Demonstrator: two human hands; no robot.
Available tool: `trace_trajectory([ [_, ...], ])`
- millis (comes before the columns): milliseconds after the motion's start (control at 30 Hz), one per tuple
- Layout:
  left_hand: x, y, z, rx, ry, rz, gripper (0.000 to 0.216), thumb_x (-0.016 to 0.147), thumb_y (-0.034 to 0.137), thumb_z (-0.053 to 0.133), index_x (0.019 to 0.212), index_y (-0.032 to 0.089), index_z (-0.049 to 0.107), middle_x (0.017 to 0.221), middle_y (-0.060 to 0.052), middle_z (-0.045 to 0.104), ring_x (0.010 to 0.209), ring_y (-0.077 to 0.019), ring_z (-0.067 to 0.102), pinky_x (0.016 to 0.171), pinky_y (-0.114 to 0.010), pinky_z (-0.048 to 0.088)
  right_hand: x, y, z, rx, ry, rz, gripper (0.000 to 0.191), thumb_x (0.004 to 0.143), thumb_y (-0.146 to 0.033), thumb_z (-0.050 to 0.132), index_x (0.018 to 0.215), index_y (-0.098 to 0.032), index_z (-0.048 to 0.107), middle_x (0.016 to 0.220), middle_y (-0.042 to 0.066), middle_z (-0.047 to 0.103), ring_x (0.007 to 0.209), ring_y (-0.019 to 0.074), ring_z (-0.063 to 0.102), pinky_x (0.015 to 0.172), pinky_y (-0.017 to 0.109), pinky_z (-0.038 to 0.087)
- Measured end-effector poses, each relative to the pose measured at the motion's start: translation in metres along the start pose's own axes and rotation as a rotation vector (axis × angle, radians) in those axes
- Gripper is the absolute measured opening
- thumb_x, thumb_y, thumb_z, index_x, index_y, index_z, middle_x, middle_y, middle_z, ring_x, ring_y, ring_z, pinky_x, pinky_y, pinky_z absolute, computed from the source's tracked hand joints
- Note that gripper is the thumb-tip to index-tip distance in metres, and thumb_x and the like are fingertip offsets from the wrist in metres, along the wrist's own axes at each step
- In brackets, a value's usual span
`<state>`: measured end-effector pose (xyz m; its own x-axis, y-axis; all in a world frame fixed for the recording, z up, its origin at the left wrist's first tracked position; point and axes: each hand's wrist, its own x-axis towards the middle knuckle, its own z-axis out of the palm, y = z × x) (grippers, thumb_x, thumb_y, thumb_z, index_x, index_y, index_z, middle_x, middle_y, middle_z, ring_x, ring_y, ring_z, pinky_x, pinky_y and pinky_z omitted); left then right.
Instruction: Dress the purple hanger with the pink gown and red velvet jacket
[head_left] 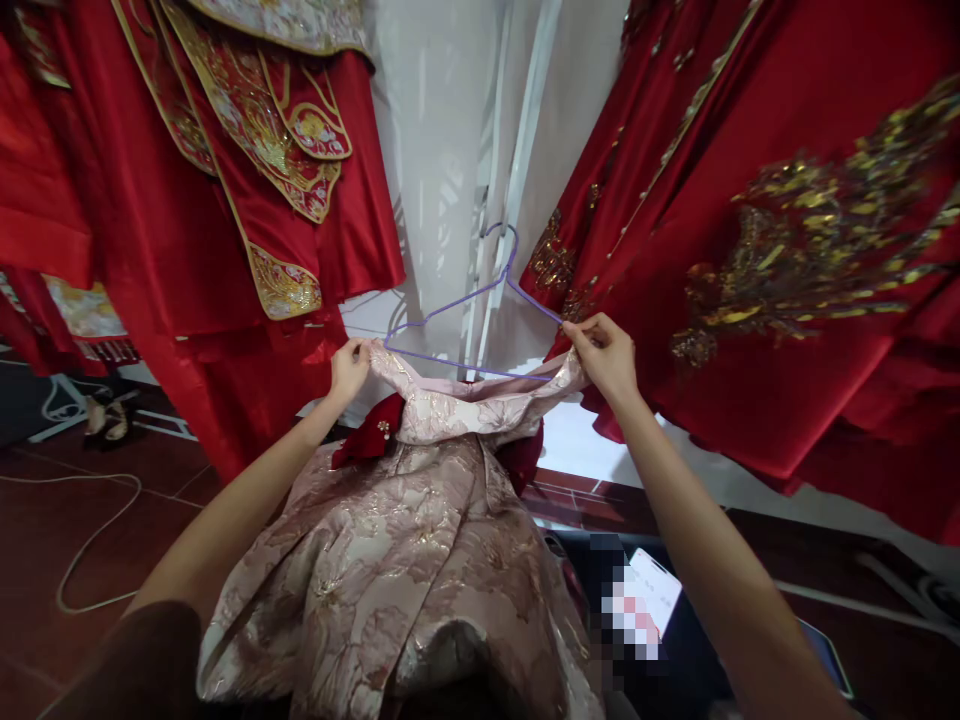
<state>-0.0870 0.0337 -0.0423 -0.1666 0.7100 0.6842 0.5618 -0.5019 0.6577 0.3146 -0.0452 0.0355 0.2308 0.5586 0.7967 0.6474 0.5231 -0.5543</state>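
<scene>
A pale pink brocade dress (pixel 420 530) with metallic floral patterning hangs in front of me. A thin purple clothes hanger (pixel 465 293) runs through its top, with the hook pointing up. My left hand (pixel 349 368) pinches the dress's left shoulder strap near the hanger's left corner. On the other side, my right hand (pixel 606 352) pinches the right strap beside the hanger's right arm. Dark red velvet pieces (pixel 371 435) stick out at both sides of the bodice, the left one bearing a small jewelled ornament.
Red garments with gold embroidery hang at left (pixel 330 190) and right (pixel 750 230). White metal poles (pixel 517 130) stand against the wall between them. A white cable (pixel 97 545) and shoes (pixel 106 420) lie on the tiled floor. Below right, someone's blurred hand is near a lit phone (pixel 654 590).
</scene>
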Motion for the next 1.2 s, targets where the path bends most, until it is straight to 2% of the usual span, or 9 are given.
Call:
trace_trajectory([
  [267, 0.027, 0.054, 0.007, -0.037, 0.008, 0.188, 0.029, 0.085, 0.038, 0.047, 0.085, 0.016, 0.066, 0.087, -0.004, 0.069, 0.082, -0.0167, 0.062, 0.076, -0.025, 0.045, -0.001, 0.002, 0.002, 0.026, -0.031, -0.008, 0.034, 0.076, -0.053, 0.059, 0.067, -0.022, 0.051, 0.061, -0.001, 0.057, 0.057, 0.0144, 0.052, 0.054, 0.026, 0.039],
  [467, 0.039, 0.092, 0.01, -0.11, -0.249, 0.317, 0.029, 0.085, 0.039, 0.048, 0.082, 0.016, 0.065, 0.086, -0.003, 0.069, 0.083, -0.0165, 0.062, 0.079, -0.026, 0.046, 0.0, 0.009, 0.002, 0.074, -0.05, 0.032, 0.035, 0.074, -0.054, 0.06, 0.068, -0.022, 0.05, 0.062, -0.001, 0.057, 0.057, 0.0149, 0.054, 0.054, 0.026, 0.04],
  [600, 0.032, 0.064, 0.011, -0.244, -0.225, 0.152, 0.026, 0.088, 0.033, 0.04, 0.093, 0.016, 0.059, 0.099, -0.006, 0.066, 0.092, -0.0162, 0.06, 0.083, -0.029, 0.047, -0.002, 0.01, 0.004, 0.059, -0.036, 0.039, 0.037, 0.074, -0.057, 0.059, 0.069, -0.021, 0.051, 0.065, 0.0, 0.06, 0.061, 0.0161, 0.056, 0.057, 0.026, 0.042],
  [700, 0.006, 0.029, 0.014, -0.272, -0.2, -0.055, 0.024, 0.087, 0.027, 0.034, 0.104, 0.015, 0.046, 0.1, -0.01, 0.06, 0.085, -0.0149, 0.061, 0.078, -0.032, 0.051, -0.004, 0.009, 0.006, 0.064, -0.028, 0.048, 0.037, 0.074, -0.057, 0.059, 0.069, -0.021, 0.052, 0.066, 0.0, 0.06, 0.062, 0.0159, 0.056, 0.057, 0.026, 0.041],
  [767, -0.021, 0.009, 0.015, -0.188, -0.306, -0.022, 0.038, 0.077, 0.024, 0.049, 0.112, 0.014, 0.037, 0.108, -0.012, 0.054, 0.09, -0.0168, 0.059, 0.081, -0.035, 0.051, -0.004, 0.009, 0.008, 0.081, -0.028, 0.051, 0.037, 0.074, -0.056, 0.06, 0.07, -0.021, 0.052, 0.064, 0.0, 0.059, 0.06, 0.0151, 0.055, 0.056, 0.026, 0.04],
  [900, -0.074, -0.009, 0.012, 0.115, -0.46, 0.237, 0.071, 0.058, 0.019, 0.067, 0.12, 0.012, 0.032, 0.123, -0.018, 0.041, 0.121, -0.0303, 0.043, 0.101, -0.045, 0.039, -0.005, 0.01, 0.009, 0.105, -0.028, 0.049, 0.036, 0.073, -0.055, 0.061, 0.068, -0.021, 0.051, 0.061, -0.001, 0.056, 0.054, 0.0133, 0.051, 0.052, 0.025, 0.036],
  [967, -0.088, -0.01, 0.009, 0.207, -0.417, 0.298, 0.064, 0.063, 0.012, 0.06, 0.122, 0.012, 0.034, 0.126, -0.018, 0.04, 0.126, -0.0308, 0.038, 0.104, -0.044, 0.036, -0.005, 0.01, 0.009, 0.105, -0.024, 0.047, 0.036, 0.074, -0.055, 0.061, 0.068, -0.021, 0.051, 0.06, -0.002, 0.055, 0.053, 0.0129, 0.049, 0.051, 0.025, 0.035],
  [1067, -0.091, -0.009, 0.005, 0.218, -0.345, 0.236, 0.05, 0.071, 0.008, 0.047, 0.12, 0.015, 0.039, 0.121, -0.015, 0.049, 0.117, -0.0255, 0.05, 0.098, -0.041, 0.043, -0.005, 0.011, 0.009, 0.098, -0.018, 0.041, 0.035, 0.074, -0.054, 0.061, 0.068, -0.021, 0.052, 0.06, -0.002, 0.055, 0.054, 0.0134, 0.05, 0.052, 0.025, 0.036],
  [1200, -0.075, -0.015, -0.007, 0.071, -0.427, 0.125, 0.024, 0.08, 0.028, 0.05, 0.101, 0.018, 0.056, 0.098, -0.006, 0.065, 0.092, -0.0201, 0.062, 0.085, -0.033, 0.048, -0.004, 0.013, 0.008, 0.086, -0.017, 0.031, 0.034, 0.074, -0.054, 0.062, 0.068, -0.021, 0.052, 0.063, -0.001, 0.058, 0.057, 0.0147, 0.053, 0.054, 0.026, 0.038],
])
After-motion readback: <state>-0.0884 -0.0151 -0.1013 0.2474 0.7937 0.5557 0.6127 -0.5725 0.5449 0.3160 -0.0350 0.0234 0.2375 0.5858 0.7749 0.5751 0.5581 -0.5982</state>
